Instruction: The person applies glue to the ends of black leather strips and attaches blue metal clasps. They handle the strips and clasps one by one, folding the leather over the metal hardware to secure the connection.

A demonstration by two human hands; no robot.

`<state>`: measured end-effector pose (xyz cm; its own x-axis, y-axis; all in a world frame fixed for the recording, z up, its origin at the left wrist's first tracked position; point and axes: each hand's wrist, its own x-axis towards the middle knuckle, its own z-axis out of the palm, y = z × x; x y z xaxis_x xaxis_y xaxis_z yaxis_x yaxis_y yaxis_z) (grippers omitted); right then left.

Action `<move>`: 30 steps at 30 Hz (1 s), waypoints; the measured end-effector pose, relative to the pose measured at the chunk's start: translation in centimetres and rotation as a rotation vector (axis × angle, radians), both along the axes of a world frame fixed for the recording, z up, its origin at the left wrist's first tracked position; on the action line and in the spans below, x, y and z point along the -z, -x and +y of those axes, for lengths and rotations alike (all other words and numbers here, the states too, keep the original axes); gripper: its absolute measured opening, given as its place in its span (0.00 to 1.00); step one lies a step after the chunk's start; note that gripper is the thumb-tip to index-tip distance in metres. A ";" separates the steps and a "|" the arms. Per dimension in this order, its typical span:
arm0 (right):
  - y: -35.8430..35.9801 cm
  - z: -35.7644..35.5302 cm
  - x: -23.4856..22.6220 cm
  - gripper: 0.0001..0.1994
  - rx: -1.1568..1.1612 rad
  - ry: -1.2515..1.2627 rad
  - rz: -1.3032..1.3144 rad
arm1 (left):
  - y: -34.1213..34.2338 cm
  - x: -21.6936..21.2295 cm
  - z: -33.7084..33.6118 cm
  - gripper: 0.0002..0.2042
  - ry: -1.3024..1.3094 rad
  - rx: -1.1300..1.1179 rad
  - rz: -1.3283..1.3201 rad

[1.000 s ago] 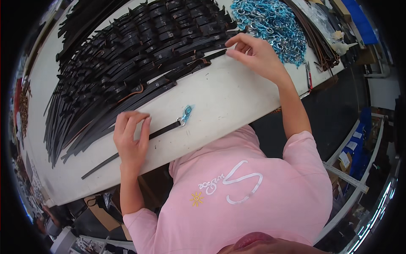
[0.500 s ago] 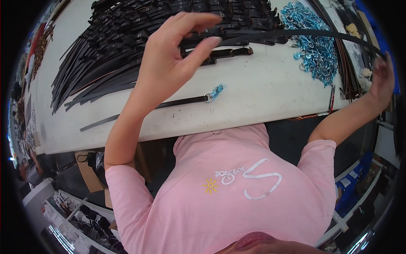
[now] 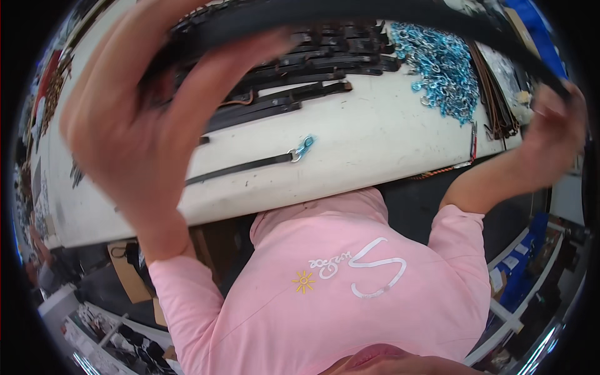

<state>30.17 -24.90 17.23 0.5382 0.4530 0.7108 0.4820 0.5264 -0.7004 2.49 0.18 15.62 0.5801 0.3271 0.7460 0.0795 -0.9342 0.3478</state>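
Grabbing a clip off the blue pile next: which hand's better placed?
Right, likely: the right hand looks nearer the blue clip pile, though it grips the raised black strap. The left hand is farther away, with the strap passing at its blurred fingers.

The white counter (image 3: 356,137) bears rows of black straps (image 3: 342,49), a heap of silver-and-blue metal clasps (image 3: 440,75), brown straps (image 3: 497,103) just beside it, and one lone strap (image 3: 247,167) lying nearer the front.

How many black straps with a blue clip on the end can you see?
1: it's the strap lying alone on the table, clip at its right end. More could be hidden in the strap pile.
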 end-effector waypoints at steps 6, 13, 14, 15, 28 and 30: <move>10.3 10.5 14.7 0.08 -0.554 0.601 0.414 | 4.1 9.7 -1.3 0.32 0.418 0.112 0.420; 2.2 7.4 16.7 0.05 0.306 0.729 -0.364 | 4.4 13.0 -0.1 0.15 0.553 0.039 0.363; -0.5 5.8 16.6 0.06 0.409 0.767 -0.524 | 5.0 13.2 0.4 0.14 0.577 0.045 0.345; -3.1 3.8 17.1 0.10 0.419 0.918 -0.584 | 5.1 13.5 1.0 0.14 0.557 0.082 0.334; -6.6 3.3 14.6 0.11 0.385 1.142 -0.825 | 5.9 14.4 1.9 0.11 0.840 0.123 0.344; -7.1 3.1 12.5 0.10 0.319 0.888 -0.408 | 6.5 14.8 1.9 0.13 0.827 0.116 0.388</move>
<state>37.26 -21.79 4.70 0.5181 0.7826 0.3452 0.7972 -0.2957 -0.5263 -3.99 2.07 0.85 0.8034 0.5936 0.0468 0.2512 -0.4093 0.8771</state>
